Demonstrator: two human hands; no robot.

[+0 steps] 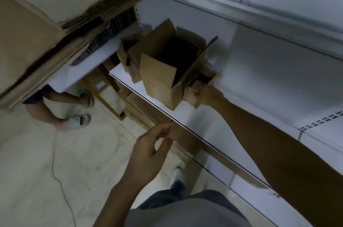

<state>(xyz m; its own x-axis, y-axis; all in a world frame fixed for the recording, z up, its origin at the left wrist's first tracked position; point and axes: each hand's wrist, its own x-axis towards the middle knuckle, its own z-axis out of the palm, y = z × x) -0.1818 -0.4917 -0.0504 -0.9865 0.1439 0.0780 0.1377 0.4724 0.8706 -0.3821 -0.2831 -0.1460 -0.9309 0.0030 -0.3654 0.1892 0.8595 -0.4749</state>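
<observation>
I have the right hand (pixel 207 95) out at full reach on the white shelf (pixel 196 117), its fingers curled round the torn corner of the open cardboard box (pixel 163 76), though blur hides exactly how the fingertips sit. The box stands near the shelf's front edge, flaps up and tilted, with a smaller box (pixel 128 59) touching it on the far side. The left hand (pixel 148 150) hovers below the shelf edge, fingers loosely bent and holding nothing. The step, as I judge it, is drawing the box toward me. That corner looks ragged and may tear, so I would move the grip down onto the firm side wall before pulling. I would slide the box along the shelf and not lift it by one corner, then bring the left hand up under the front as it clears the edge. I would also watch the smaller box so it is not dragged off, and mind the other person's feet (pixel 78 115) and the cable (pixel 55 171) on the floor.
</observation>
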